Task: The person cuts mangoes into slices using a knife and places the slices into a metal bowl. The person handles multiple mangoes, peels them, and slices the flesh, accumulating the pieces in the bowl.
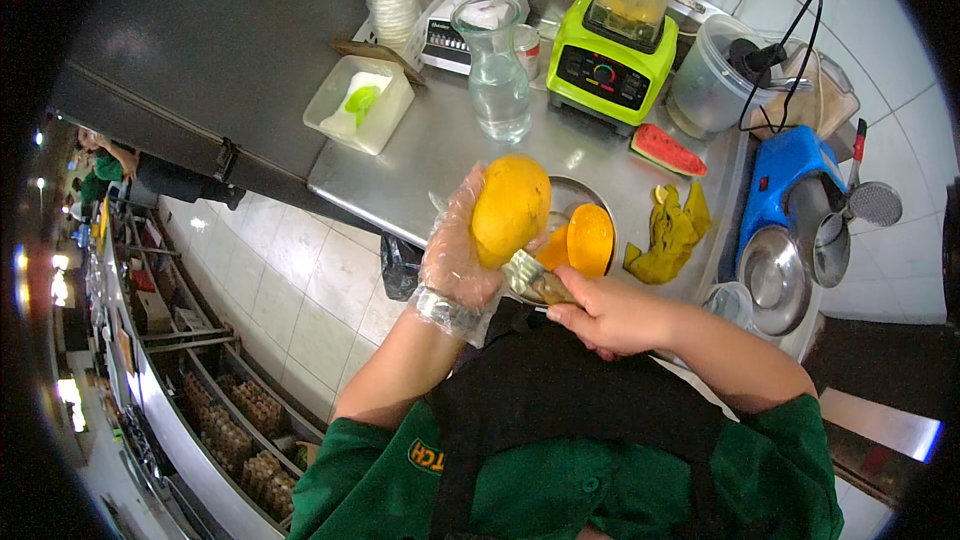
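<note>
My left hand [459, 251], in a clear plastic glove, holds a whole yellow mango [511, 204] upright over the near edge of the steel counter. My bare right hand [619, 309] grips a peeler or short knife [534, 277] by its handle; the blurred tool lies against the mango's lower end, and its exact kind is unclear. Behind both hands is a round metal bowl [609, 211] with orange mango pieces [590, 240] in it. To its right, a heap of mango peels [670, 236] lies on the counter, with a watermelon wedge [667, 151] beyond.
A glass carafe of water [499, 94], a green blender [611, 64], a white blender [448, 37] and a tub of white powder [360, 101] stand behind. At right are a blue appliance [787, 165] and a metal bowl [776, 281]. People stand far left.
</note>
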Tool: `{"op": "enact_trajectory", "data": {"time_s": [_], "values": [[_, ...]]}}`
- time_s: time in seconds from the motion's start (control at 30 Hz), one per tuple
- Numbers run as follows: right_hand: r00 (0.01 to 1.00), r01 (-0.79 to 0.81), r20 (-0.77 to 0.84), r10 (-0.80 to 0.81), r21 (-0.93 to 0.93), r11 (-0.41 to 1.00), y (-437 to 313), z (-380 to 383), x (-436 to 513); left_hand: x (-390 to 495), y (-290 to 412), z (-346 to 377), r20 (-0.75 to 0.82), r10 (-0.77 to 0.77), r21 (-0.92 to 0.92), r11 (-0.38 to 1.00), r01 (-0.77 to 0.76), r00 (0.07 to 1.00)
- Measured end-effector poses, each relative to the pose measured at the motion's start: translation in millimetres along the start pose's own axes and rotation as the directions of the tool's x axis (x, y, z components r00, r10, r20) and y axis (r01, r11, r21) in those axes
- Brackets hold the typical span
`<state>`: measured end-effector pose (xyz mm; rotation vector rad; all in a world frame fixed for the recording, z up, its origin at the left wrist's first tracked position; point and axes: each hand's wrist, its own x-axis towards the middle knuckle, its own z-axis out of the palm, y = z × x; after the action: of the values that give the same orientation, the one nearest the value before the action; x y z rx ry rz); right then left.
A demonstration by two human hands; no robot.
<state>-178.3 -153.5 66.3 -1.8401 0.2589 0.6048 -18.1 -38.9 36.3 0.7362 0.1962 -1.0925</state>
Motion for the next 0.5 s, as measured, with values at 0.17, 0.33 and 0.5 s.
{"op": "enact_trajectory", "data": {"time_s": [0.17,0.33,0.5], "values": [[0.996,-0.006,0.091,-0.018,0.266,0.964,14.3,-4.0,-7.2,-8.4,-3.8,7.0,0.104,0.056,-0.226,0.974,-0.032,0.993],[0.975,0.069,0.165,-0.149,0.41,0.909,33.5,-11.6,-5.9,-7.2,-10.8,2.0,0.39,-0.031,-0.407,0.891,0.203,0.92],[0.926,-0.085,0.367,-0.087,0.429,0.899,49.8,-10.1,1.2,11.0,-18.5,-9.6,0.376,-0.184,-0.535,0.757,0.375,0.908]]}}
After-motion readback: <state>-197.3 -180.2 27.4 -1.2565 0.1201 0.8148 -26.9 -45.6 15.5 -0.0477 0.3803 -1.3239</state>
